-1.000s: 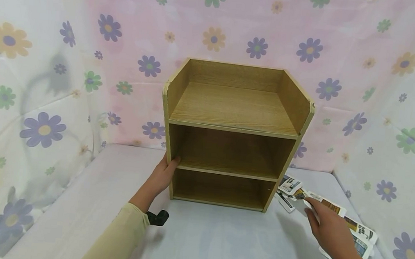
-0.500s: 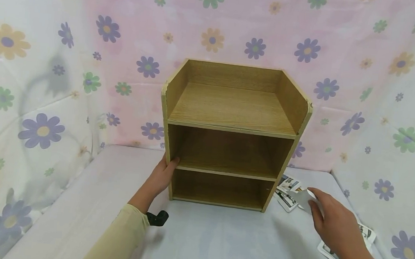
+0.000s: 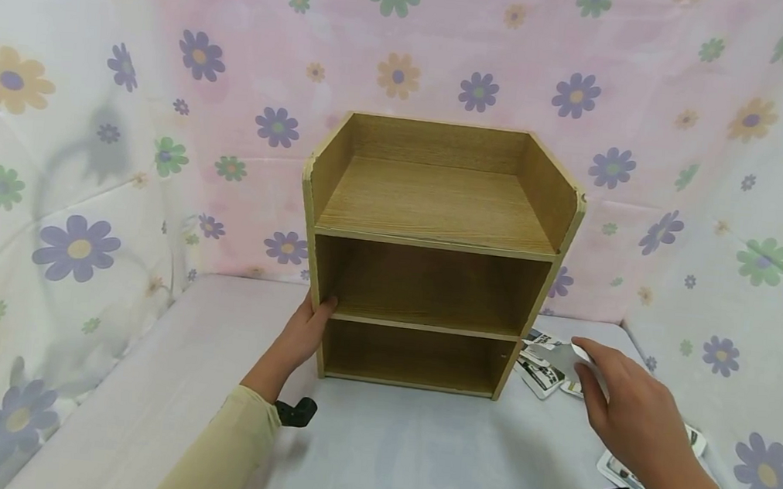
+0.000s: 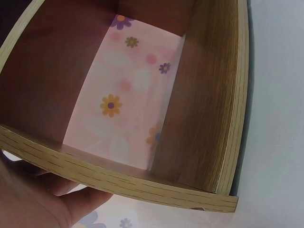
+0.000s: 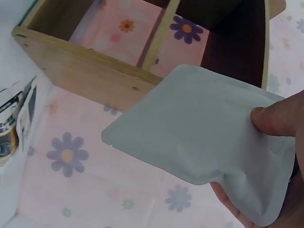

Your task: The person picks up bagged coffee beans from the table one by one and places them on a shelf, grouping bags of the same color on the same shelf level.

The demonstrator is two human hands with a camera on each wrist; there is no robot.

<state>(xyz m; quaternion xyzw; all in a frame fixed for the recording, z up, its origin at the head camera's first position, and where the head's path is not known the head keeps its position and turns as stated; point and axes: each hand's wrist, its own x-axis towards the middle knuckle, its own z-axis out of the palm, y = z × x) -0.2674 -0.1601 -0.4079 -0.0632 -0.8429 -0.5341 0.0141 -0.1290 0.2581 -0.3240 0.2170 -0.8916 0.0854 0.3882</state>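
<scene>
A small wooden shelf unit (image 3: 437,202) with an open top tray and two compartments stands upright on the white surface. My left hand (image 3: 294,341) grips its left side panel, thumb on the front edge; in the left wrist view the fingers (image 4: 85,202) reach behind the panel. My right hand (image 3: 636,409) pinches a flat, pale grey sachet (image 5: 190,123) between thumb and fingers, to the right of the unit. The sachet's plain side faces the right wrist camera. In the head view the fingers cover part of the sachet.
More printed sachets (image 3: 539,375) lie by the unit's lower right side. Others (image 3: 623,473) lie partly hidden beneath my right forearm. Flowered cloth (image 3: 409,44) hangs behind and on both sides. A black wrist mount (image 3: 296,412) sits at my left wrist.
My right hand has lifted a sachet off the pile and turned it so its plain side shows, moving slightly up and left. The left hand keeps its hold on the unit.
</scene>
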